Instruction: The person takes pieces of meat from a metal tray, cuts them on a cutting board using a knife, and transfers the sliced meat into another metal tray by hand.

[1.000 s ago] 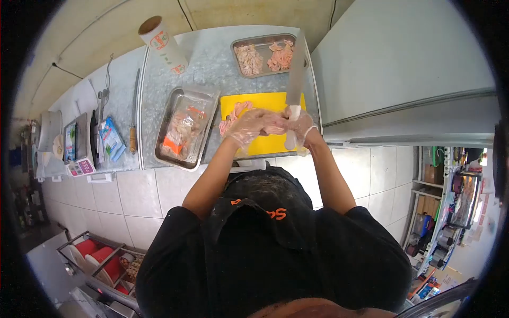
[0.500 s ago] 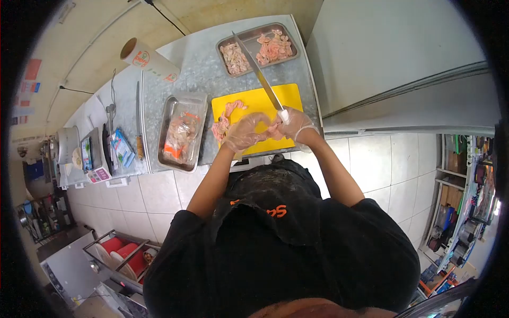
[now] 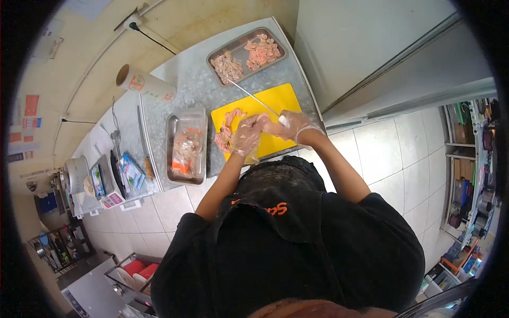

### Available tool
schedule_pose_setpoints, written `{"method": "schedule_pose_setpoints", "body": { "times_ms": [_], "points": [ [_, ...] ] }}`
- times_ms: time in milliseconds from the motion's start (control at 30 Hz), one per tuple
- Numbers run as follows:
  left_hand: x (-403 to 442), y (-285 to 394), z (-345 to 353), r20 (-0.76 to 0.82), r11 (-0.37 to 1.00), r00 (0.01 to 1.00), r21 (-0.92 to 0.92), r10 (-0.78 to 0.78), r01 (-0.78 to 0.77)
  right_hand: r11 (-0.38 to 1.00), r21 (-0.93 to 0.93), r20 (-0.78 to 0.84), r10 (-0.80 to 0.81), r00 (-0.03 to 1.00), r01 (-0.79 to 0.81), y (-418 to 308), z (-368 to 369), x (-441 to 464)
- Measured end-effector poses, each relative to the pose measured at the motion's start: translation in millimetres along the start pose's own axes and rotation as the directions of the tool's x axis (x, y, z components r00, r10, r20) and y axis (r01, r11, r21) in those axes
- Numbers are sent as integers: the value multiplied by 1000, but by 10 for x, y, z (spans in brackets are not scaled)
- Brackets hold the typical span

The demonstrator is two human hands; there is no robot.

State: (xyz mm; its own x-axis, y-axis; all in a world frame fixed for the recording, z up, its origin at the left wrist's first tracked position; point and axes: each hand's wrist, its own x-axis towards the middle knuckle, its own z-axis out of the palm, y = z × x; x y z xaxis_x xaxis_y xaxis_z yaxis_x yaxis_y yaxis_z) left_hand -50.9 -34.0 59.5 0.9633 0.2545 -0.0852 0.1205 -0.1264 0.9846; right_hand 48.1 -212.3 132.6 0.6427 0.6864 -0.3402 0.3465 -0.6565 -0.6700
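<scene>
Both my hands wear clear plastic gloves and meet above the yellow cutting board [image 3: 286, 97]. My right hand [image 3: 301, 129] is closed round the white handle of a long knife [image 3: 254, 97], whose blade points away to the upper left, seen nearly edge-on. A piece of raw meat [image 3: 271, 127] stretches between my hands, and the fingers of my left hand [image 3: 247, 137] are closed on it. Whether my right fingers also pinch the meat is hard to see. More pink raw meat strips [image 3: 227, 131] lie on the board's left part, beside my left hand.
A metal tray [image 3: 243, 53] with two piles of cut meat stands behind the board. To the left is another metal tray [image 3: 202, 172] holding bagged meat. A paper roll [image 3: 146, 85], a wooden-handled knife [image 3: 147, 164] and a blue packet [image 3: 131, 170] lie farther left.
My left hand has closed and risen with the meat. The knife blade has tilted lower and leftward, turning edge-on. The whole view has rotated slightly.
</scene>
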Motion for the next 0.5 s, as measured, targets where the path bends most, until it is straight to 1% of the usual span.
{"method": "schedule_pose_setpoints", "body": {
  "times_ms": [67,100,133,167,200,233,267,300,333,367,400,433,467,500],
  "points": [
    [4,-60,-135,48,988,993,-102,-112,116,999,28,-14,23,1000,-22,-105,-17,-77],
    [-26,-39,-159,52,988,993,-100,-110,115,998,50,-14,51,999,-50,-141,-22,-117],
    [-81,-25,-161,32,899,980,-394,-196,192,997,50,-15,53,998,-52,-79,37,-125],
    [-132,26,-168,39,720,959,-652,-282,238,989,148,-87,-6,996,19,43,139,-110],
    [-175,47,-186,42,718,959,-654,-280,238,967,236,-164,-59,985,97,75,194,-110],
    [-214,69,-203,83,664,970,-715,-230,218,968,232,-166,-56,985,95,92,246,-112],
    [-233,73,-223,120,605,977,-770,-175,202,872,472,-189,-44,981,130,66,278,-126],
    [-227,37,-269,124,602,978,-773,-170,203,716,678,-208,-27,978,164,37,311,-139],
    [-207,-13,-329,246,629,955,-719,-166,295,721,673,-211,-24,977,163,-5,347,-141],
    [-193,49,-360,363,655,917,-655,-164,376,650,743,-201,-14,980,162,-56,378,-134],
    [-183,110,-378,364,650,918,-662,-156,373,573,804,-189,-6,982,159,-85,383,-132],
    [-173,169,-405,429,765,896,-536,-117,357,647,754,-130,-21,991,112,-99,342,-128],
    [-193,397,-421,494,860,865,-399,-91,319,716,695,-65,-29,997,66,-110,270,-125],
    [-216,380,-406,490,854,867,-412,-86,317,724,687,-58,-27,998,59,-113,266,-140]
  ]
}}
